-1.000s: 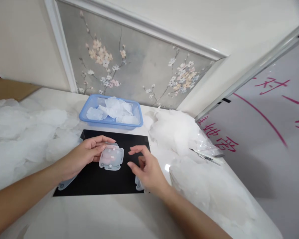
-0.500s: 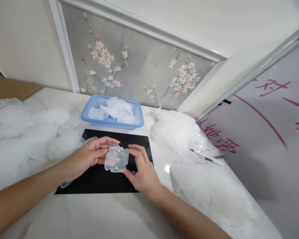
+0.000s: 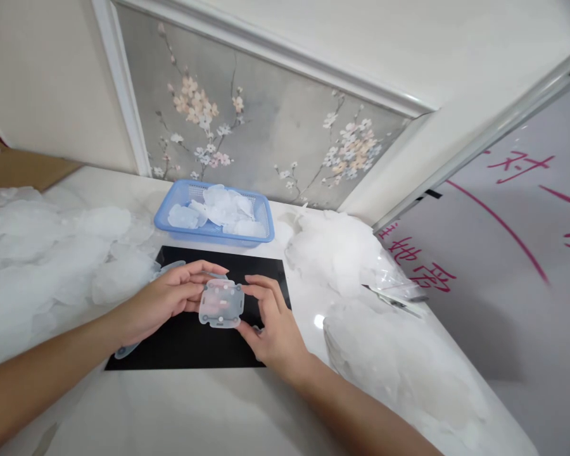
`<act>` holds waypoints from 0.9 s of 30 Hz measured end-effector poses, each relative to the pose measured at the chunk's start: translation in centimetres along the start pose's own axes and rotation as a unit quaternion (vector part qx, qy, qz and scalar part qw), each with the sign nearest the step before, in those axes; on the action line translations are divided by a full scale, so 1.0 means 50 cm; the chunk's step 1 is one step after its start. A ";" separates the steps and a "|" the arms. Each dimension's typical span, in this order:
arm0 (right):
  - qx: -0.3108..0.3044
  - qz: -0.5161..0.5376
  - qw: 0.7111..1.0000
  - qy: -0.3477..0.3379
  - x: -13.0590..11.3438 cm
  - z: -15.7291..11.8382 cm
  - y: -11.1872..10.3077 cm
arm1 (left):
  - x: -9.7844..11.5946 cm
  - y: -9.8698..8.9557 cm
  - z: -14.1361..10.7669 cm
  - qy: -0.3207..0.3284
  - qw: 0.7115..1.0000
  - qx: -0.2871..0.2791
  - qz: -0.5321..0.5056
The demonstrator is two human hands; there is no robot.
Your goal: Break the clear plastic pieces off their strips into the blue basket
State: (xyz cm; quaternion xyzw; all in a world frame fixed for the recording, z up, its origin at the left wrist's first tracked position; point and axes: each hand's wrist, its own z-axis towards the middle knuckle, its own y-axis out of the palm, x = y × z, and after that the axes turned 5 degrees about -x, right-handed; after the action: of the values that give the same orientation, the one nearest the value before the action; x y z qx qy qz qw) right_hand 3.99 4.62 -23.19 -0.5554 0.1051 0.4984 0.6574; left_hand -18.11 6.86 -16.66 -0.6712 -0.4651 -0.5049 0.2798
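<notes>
A translucent, roughly square plastic piece (image 3: 221, 304) with notched edges and small holes is held up above a black mat (image 3: 194, 345). My left hand (image 3: 173, 296) grips its left side, thumb in front and fingers partly behind it. On the right side, my right hand (image 3: 273, 323) pinches the piece between thumb and fingertips. More translucent pieces lie on the mat, partly hidden behind my left hand and wrist; one (image 3: 126, 351) shows below the wrist.
Behind the mat stands a blue basket (image 3: 213, 238) with translucent pieces inside. Heaps of similar pieces lie at left (image 3: 61, 272) and right (image 3: 332, 247). A metal tool (image 3: 394, 301) lies at right, near a whiteboard (image 3: 517, 253).
The held piece has tilted very slightly between my fingers. Both hands stay in nearly the same place, and everything around them is unchanged.
</notes>
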 end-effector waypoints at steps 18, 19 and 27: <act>-0.031 0.557 0.776 0.295 0.011 0.031 -0.028 | -0.075 -0.050 0.035 0.164 0.827 0.042 0.536; -0.030 0.561 0.772 0.297 0.012 0.031 -0.028 | -0.075 -0.050 0.036 0.167 0.821 0.043 0.544; -0.023 0.568 0.766 0.298 0.015 0.031 -0.028 | -0.073 -0.051 0.035 0.207 0.786 0.050 0.581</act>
State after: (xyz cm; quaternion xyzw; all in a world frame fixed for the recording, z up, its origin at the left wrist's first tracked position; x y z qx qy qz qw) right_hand 4.77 6.47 -22.27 -0.5299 0.5809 0.5922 0.1763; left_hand -19.90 8.12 -20.93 -0.6789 0.0572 -0.3495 0.6431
